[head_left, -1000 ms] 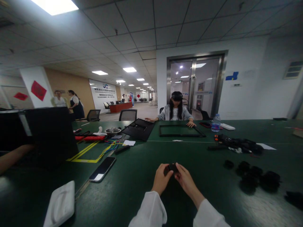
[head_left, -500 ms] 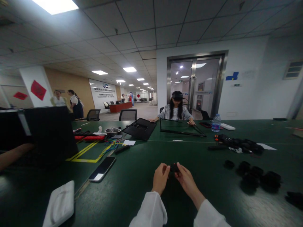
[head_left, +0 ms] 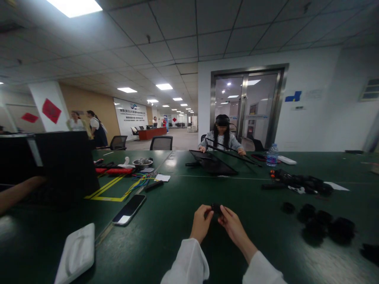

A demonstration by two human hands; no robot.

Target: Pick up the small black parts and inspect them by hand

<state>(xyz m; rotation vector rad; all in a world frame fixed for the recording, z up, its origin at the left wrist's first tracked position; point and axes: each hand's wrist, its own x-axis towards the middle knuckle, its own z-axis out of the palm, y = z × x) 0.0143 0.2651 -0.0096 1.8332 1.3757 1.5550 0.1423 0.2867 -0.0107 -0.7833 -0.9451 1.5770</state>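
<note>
A small black part (head_left: 216,209) is held between my two hands above the green table (head_left: 166,244). From the left, my left hand (head_left: 201,223) pinches it with thumb and fingertips. On the other side my right hand (head_left: 232,225) grips it between thumb and forefinger. Its exact shape is too dark to make out. Several black round parts (head_left: 342,230) lie on the table to the right of my hands.
A phone (head_left: 129,210) and a white device (head_left: 75,252) lie at the left, near a black box (head_left: 65,165). Across the table a person (head_left: 220,136) handles a black panel (head_left: 214,163) and a thin frame. A bottle (head_left: 272,155) and black parts (head_left: 308,183) are at the right.
The person opposite has moved the black panel to the right and tilted the thin frame up. My hands keep their pinch on the small part, nearly unmoved. The view has shifted slightly.
</note>
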